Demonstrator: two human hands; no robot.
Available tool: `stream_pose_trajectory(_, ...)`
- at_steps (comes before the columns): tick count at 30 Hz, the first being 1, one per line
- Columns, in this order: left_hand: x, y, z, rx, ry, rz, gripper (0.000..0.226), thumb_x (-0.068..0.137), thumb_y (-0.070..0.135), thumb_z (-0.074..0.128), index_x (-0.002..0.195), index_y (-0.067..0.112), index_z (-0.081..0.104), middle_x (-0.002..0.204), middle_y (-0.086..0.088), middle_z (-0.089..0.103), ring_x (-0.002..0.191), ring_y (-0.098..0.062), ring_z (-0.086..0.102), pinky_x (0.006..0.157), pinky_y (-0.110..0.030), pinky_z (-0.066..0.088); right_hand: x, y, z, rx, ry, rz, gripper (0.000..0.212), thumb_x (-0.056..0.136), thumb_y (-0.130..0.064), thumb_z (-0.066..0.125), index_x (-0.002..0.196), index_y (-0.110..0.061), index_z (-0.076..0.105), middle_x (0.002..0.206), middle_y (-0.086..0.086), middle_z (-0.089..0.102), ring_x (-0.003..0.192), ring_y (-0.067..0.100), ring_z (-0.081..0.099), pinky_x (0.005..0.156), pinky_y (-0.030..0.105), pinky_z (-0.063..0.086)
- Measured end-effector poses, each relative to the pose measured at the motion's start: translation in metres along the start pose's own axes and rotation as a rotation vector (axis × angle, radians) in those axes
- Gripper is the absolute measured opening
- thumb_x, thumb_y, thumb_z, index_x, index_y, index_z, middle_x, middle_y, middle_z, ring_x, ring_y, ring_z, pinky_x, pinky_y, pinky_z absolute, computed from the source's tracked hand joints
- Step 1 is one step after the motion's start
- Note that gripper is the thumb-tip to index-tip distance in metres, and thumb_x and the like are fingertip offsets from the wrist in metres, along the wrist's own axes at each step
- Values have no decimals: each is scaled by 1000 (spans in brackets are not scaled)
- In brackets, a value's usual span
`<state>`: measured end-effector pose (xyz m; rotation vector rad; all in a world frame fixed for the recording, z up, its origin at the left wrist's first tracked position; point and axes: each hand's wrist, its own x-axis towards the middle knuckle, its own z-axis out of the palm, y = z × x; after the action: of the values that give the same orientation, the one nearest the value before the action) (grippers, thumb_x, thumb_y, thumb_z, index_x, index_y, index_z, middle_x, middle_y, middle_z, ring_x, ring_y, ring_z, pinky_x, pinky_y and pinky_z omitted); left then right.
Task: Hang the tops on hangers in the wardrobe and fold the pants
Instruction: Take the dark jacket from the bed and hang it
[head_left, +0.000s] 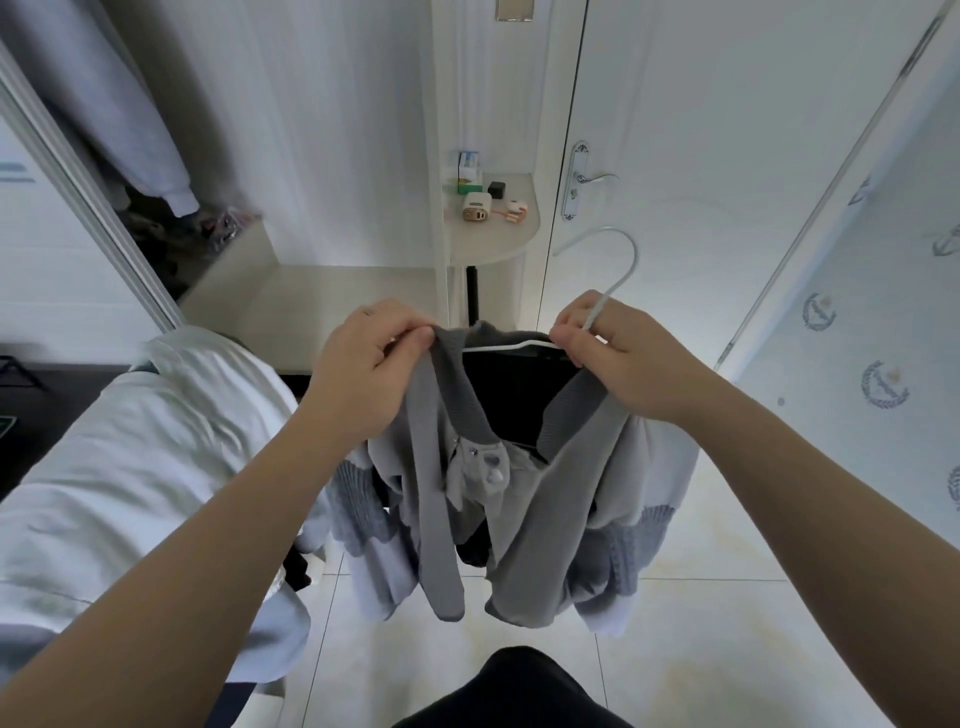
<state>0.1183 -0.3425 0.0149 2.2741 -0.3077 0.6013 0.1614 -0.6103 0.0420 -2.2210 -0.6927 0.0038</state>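
A grey knit cardigan (524, 499) with darker ribbed trim hangs in front of me, draped over a white hanger (618, 270). My left hand (374, 364) pinches the cardigan's left collar edge at the hanger's arm. My right hand (608, 353) grips the hanger's neck together with the right collar edge. The hanger's hook points up and away from me. The open wardrobe (156, 208) stands at the upper left, with a pale garment (124, 114) hanging inside.
A bed with white bedding (130, 467) fills the left side. A small rounded shelf (498, 228) with little items juts out ahead. A white door with a lever handle (592, 179) is to its right. Pale floor tiles (701, 623) lie below.
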Motion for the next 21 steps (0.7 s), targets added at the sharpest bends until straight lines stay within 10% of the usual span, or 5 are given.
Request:
stream_pose_trajectory(5, 7, 14, -5, -63, 194, 37, 18, 101, 16, 49, 93, 19, 64, 86, 12, 59, 87, -2, 56, 81, -18, 42, 4, 2, 2, -54, -100, 12, 31, 102, -28, 54, 74, -17, 61, 105, -6, 60, 90, 2, 58, 76, 7, 37)
stream_pose_trajectory(11, 5, 3, 5, 347, -127, 179, 36, 103, 45, 35, 118, 27, 61, 92, 7, 68, 87, -22, 63, 73, -39, 47, 7, -5, 12, 118, 111, 3, 39, 103, -32, 52, 67, -17, 55, 83, -4, 63, 70, 9, 52, 65, 17, 37)
stream_pose_trajectory(21, 8, -38, -16, 343, 287, -31, 28, 102, 52, 35, 107, 34, 56, 77, 4, 66, 71, -29, 64, 61, -39, 48, -21, 53, 9, 65, -92, 81, 10, 99, -28, 62, 97, -33, 70, 96, -15, 70, 91, 5, 65, 81, 25, 49)
